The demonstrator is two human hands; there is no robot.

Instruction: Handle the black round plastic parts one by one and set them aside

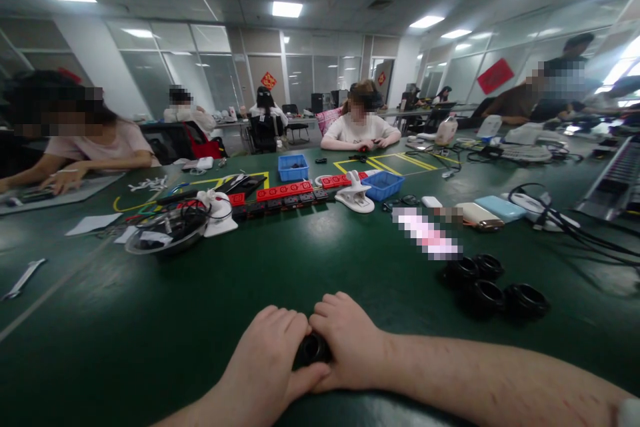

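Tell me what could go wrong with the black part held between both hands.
1. The black part, clasped between the left hand and right hand at the near side of the table, might slip and roll off.
2. The loose black rings lie by the right forearm; a sweep could scatter them.

dark green bench [150, 320] is showing a smooth, faintly glossy mat | small black round part [313, 349] is looking like shiny plastic | four black rings [483, 297] are looking matt | square blue plastic bins [293, 175] are showing smooth walls | flat silver wrench [23, 278] is gleaming as metal
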